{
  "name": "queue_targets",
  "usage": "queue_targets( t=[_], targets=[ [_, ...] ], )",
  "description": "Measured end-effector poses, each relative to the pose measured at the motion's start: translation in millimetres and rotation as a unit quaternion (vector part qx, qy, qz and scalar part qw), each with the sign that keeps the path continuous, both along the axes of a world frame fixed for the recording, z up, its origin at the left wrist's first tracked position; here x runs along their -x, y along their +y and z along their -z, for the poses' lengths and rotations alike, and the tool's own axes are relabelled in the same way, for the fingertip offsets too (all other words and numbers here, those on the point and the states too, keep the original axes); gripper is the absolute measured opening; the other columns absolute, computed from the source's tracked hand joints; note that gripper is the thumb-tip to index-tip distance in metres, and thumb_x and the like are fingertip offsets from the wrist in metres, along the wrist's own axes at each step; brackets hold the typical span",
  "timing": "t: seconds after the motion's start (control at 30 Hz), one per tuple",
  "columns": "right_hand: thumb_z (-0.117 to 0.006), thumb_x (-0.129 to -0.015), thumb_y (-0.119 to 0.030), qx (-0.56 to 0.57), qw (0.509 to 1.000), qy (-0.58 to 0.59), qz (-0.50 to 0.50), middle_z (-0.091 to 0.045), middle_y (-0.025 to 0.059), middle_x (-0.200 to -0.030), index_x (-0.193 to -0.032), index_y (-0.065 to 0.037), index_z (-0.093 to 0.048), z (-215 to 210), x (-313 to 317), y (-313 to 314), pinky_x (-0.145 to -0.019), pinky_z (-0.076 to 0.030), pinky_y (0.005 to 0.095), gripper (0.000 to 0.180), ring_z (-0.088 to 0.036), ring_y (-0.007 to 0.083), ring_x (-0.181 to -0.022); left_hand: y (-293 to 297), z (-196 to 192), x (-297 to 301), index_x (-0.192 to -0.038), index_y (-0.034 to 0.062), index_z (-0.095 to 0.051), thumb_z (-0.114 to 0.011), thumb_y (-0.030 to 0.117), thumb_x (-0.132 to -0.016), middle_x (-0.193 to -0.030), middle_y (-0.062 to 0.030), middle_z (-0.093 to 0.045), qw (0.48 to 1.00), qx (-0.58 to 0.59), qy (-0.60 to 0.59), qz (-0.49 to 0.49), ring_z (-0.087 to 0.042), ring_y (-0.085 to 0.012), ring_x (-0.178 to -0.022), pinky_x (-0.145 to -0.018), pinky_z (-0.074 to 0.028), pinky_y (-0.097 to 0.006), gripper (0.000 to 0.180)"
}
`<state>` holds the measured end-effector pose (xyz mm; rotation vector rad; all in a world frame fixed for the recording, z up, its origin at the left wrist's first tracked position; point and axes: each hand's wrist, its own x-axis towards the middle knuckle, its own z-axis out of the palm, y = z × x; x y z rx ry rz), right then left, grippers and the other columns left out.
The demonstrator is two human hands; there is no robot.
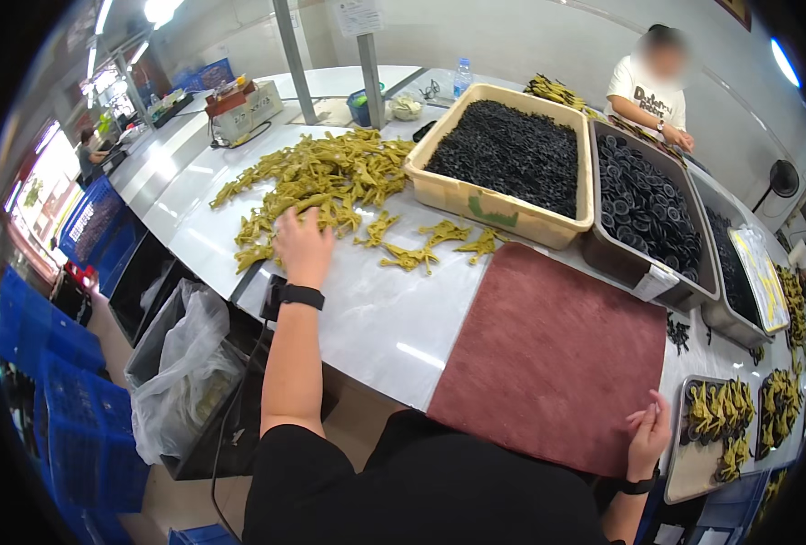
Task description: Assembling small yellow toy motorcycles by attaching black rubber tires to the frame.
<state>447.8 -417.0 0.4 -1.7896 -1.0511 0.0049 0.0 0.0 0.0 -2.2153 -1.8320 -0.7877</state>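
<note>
My left hand (304, 243) reaches out to the near edge of a heap of mustard-yellow moulded plastic parts (348, 168). Its fingers are apart and touch the pieces there; I cannot make out any part held in them. Several loose yellow parts (409, 257) lie in a row to the right of that hand. My right hand (650, 431) is by the right edge of a dark red mat (548, 354), fingers loosely bent and apart, with nothing seen in them. Both wrists carry black bands.
Beyond the mat stand a cream bin (503, 222) of small black pieces and a grey bin (644, 286) of black discs. At right, a tray (685, 472) holds yellow assemblies. A co-worker (648, 95) sits across the table. Blue crates (85, 427) stand at left.
</note>
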Motion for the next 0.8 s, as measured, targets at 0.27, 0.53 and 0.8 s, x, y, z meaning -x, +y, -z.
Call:
queue_targets(
  t=[0.27, 0.53, 0.8],
  targets=[
    [-0.047, -0.091, -0.005, 0.129, 0.984, -0.119, -0.042, -0.06, 0.0123, -0.075, -0.102, 0.001, -0.058, 16, 11, 14, -0.061, -0.045, 0.0309, 0.018, -0.057, 0.0215, -0.066, -30, 19, 46, -0.134, 0.0169, -0.043, -0.063, 0.055, -0.077, -0.143, -0.0261, -0.024, 0.976, 0.153, -0.023, -0.156, -0.022, -0.0498, -0.129, -0.098, -0.025, -0.065, 0.071],
    [-0.05, -0.086, -0.002, 0.172, 0.971, -0.16, -0.044, -0.063, 0.0172, -0.088, -0.093, 0.001, -0.061, 10, 18, 25, -0.076, -0.047, 0.0377, 0.014, -0.06, 0.0327, -0.084, -32, 12, -10, -0.124, 0.0105, -0.051, -0.067, 0.022, -0.075, -0.132, -0.0235, -0.042, 0.995, -0.018, -0.024, 0.1, -0.038, -0.0398, -0.122, -0.099, -0.032, -0.054, 0.052],
    [-0.051, -0.084, -0.001, 0.154, 0.978, -0.136, -0.035, -0.063, 0.0165, -0.089, -0.093, 0.001, -0.062, 14, 19, 24, -0.077, -0.046, 0.0367, 0.014, -0.06, 0.0322, -0.085, -24, -2, -75, -0.116, 0.0107, -0.058, -0.064, 0.01, -0.073, -0.111, -0.0055, -0.058, 0.934, 0.108, 0.075, 0.333, -0.05, -0.0213, -0.111, -0.09, -0.038, -0.04, 0.043]
  ],
)
